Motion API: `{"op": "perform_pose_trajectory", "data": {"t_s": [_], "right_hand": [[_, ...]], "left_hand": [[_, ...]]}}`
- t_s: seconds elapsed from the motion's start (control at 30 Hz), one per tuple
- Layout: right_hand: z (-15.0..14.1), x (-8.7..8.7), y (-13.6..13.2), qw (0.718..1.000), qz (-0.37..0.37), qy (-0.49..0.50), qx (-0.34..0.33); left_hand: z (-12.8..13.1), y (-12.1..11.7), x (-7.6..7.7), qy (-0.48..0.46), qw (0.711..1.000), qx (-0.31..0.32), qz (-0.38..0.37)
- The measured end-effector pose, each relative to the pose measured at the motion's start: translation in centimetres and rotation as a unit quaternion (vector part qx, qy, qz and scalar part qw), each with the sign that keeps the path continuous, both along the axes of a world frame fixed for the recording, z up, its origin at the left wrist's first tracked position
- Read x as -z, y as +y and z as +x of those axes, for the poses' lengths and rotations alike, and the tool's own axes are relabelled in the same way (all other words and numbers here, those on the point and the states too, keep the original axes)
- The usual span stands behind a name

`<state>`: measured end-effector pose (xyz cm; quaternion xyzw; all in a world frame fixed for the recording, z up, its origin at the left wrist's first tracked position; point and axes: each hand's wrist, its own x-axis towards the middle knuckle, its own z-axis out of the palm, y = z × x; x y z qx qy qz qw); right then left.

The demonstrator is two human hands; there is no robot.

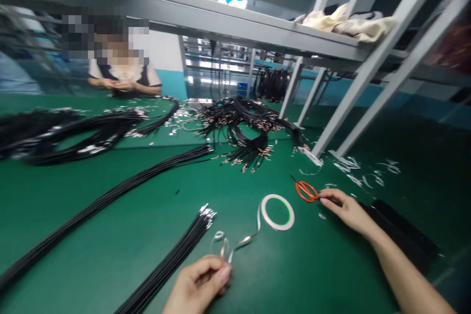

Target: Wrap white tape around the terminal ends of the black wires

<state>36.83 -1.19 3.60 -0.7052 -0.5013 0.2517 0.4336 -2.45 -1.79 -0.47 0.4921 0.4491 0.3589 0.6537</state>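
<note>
My left hand (202,282) is closed in a pinch on the end of a thin tape strip (241,244). Shiny copper-coloured pieces show along the strip, which runs to a white tape roll (265,213) with a green inner edge, lying flat on the table. Curled ends of the strip stick up above my fingertips. At the right, my right hand (342,207) pinches the handle end of orange-handled scissors (307,192), whose dark tips point away to the left. Beside my left hand lies a bundle of black cables (172,255) with silvery ends.
A longer black cable bundle (110,198) crosses the green table (324,274) at left. Coiled cables (243,127) lie further back. Shelf legs (346,93) stand at right near white scraps (353,171). A person (125,76) sits across the table. A dark object (401,235) lies beside my right forearm.
</note>
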Motion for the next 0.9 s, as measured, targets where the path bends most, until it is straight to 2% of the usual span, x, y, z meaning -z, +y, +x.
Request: {"op": "perform_pose_trajectory", "data": {"t_s": [0.07,0.13,0.2,0.27,0.3,0.4,0.6,0.7,0.77,0.83,0.9], "right_hand": [[-2.3,-0.6,2.0,1.000,0.024,0.004,-0.006],[-6.5,-1.3,2.6,0.998,0.035,0.026,-0.054],[-11.7,-2.0,2.0,0.989,0.031,0.052,-0.134],[-16.8,-2.1,0.7,0.964,0.011,0.091,-0.248],[-18.9,-1.9,0.2,0.953,0.008,0.117,-0.278],[-22.8,-0.6,-1.2,0.945,-0.016,0.181,-0.274],[-24.7,2.8,-2.4,0.938,0.003,0.280,-0.203],[-24.9,3.5,-2.5,0.934,-0.006,0.316,-0.169],[-24.6,3.5,-2.3,0.934,-0.006,0.329,-0.138],[-23.8,3.3,-1.9,0.939,0.004,0.328,-0.103],[-22.9,2.9,-1.4,0.948,0.024,0.310,-0.064]], "left_hand": [[0.1,-0.2,-0.1,-0.010,0.999,0.009,-0.029],[0.1,-0.3,-0.3,-0.022,0.999,0.005,-0.043],[0.1,-0.4,-0.5,-0.023,0.999,0.008,-0.037],[0.0,-0.5,-0.6,-0.020,1.000,0.013,-0.013],[0.0,-0.5,-0.7,-0.019,1.000,0.014,0.002],[-0.1,-0.5,-0.9,-0.003,0.998,0.005,0.058],[0.6,-0.8,-0.6,0.048,0.989,-0.021,0.137],[0.9,-1.1,-0.5,0.075,0.985,-0.006,0.154],[0.4,-1.0,-0.7,0.127,0.975,-0.002,0.183],[-1.0,-0.6,-1.2,0.226,0.942,-0.037,0.245],[-2.8,0.2,-1.7,0.376,0.868,-0.126,0.298]]}}
